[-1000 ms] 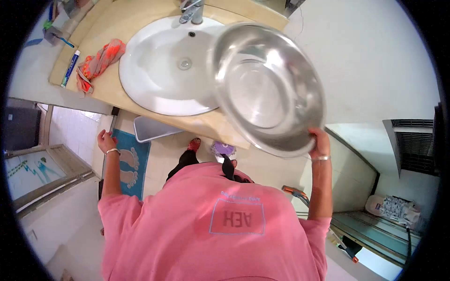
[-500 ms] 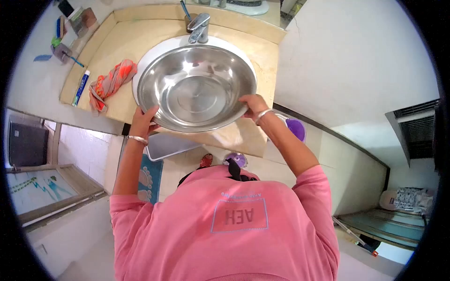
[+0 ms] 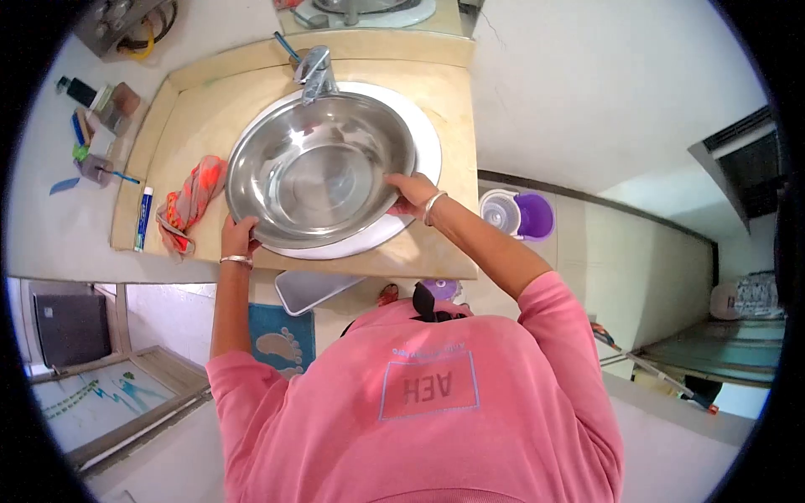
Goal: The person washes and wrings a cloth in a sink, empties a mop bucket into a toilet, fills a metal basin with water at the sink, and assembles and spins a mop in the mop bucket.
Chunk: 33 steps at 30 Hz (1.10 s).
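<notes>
Both my hands grip the near rim of a wide stainless steel basin (image 3: 323, 180). My left hand (image 3: 239, 235) is closed on its lower left edge, thumb over the rim. On the right edge, my right hand (image 3: 411, 194) is closed in the same way. The basin sits over a white sink (image 3: 428, 151), whose rim shows on the right and in front. A chrome faucet (image 3: 316, 75) stands at the basin's far edge. Left of the basin, a grey and orange cloth (image 3: 193, 205) lies crumpled on the counter.
The beige counter (image 3: 419, 71) meets a wall at left, where a toothpaste tube (image 3: 144, 220) lies. Below are a grey-white tub (image 3: 314, 289), a blue footprint mat (image 3: 281, 339) and a purple and white mop bucket (image 3: 534, 215). A mirror (image 3: 369, 12) rises behind the faucet.
The basin has shifted left over the sink, uncovering more of the sink's right rim and its front. Both hands have moved with it, keeping hold. The camera view has also shifted.
</notes>
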### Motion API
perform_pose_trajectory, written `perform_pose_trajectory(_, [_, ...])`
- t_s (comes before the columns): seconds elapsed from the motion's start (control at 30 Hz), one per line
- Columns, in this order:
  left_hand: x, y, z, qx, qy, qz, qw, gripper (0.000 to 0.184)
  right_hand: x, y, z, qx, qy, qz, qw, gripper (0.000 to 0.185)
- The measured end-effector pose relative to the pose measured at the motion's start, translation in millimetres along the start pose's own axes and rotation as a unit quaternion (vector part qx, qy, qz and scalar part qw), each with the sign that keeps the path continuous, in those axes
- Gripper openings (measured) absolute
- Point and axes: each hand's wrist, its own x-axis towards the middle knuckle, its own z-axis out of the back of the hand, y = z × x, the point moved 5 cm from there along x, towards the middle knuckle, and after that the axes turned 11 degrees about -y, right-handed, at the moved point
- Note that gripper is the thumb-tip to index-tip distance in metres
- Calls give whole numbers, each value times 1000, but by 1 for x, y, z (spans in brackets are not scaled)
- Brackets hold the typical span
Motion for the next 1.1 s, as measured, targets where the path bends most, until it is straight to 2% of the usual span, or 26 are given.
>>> perform_pose_trajectory(0.1, [4, -3, 2, 12, -1, 9, 1000, 34, -3, -4, 3, 2, 23, -12, 1000, 42])
perform_pose_trajectory(0.23, [10, -16, 4, 65, 9, -30, 997, 39, -37, -1, 32, 49, 7, 54, 997, 42])
perform_pose_trajectory(0.27, [15, -29, 5, 151, -12, -153, 976, 44, -47, -2, 45, 59, 2, 64, 996, 40])
perform_pose_trajectory(0.3, [18, -44, 5, 228, -29, -277, 933, 50, -58, -1, 58, 68, -3, 75, 995, 38])
perform_pose_trajectory(0.37, [28, -78, 0, 281, -68, -445, 848, 62, -81, -2, 89, 79, -31, 98, 992, 33])
perform_pose_trajectory(0.43, [34, -111, -33, 415, -127, -523, 734, 64, -105, -22, 134, 123, -90, 88, 984, 33])
perform_pose_trajectory(0.5, [8, -137, -103, 369, -21, -551, 748, 61, -118, -58, 194, 155, -139, 81, 975, 33])
perform_pose_trajectory(0.57, [25, -148, -163, 414, 37, -601, 683, 58, -130, -105, 240, 180, -227, 49, 956, 33])
perform_pose_trajectory(0.63, [73, -156, -219, 473, 55, -676, 562, 58, -139, -182, 281, 220, -318, -12, 922, 31])
perform_pose_trajectory(0.73, [149, -140, -247, 512, 82, -654, 550, 60, -166, -273, 328, 196, -411, -76, 887, 30])
perform_pose_trajectory(0.77, [174, -132, -251, 513, 62, -667, 536, 62, -179, -302, 344, 189, -430, -97, 877, 30])
perform_pose_trajectory(0.9, [158, -131, -257, 525, 50, -675, 515, 64, -233, -401, 375, 219, -494, -197, 818, 34])
perform_pose_trajectory(0.97, [168, -132, -243, 509, 60, -691, 510, 65, -248, -434, 381, 191, -496, -243, 812, 34])
perform_pose_trajectory(1.1, [148, -132, -225, 531, -2, -677, 509, 69, -239, -451, 399, 161, -477, -277, 819, 35])
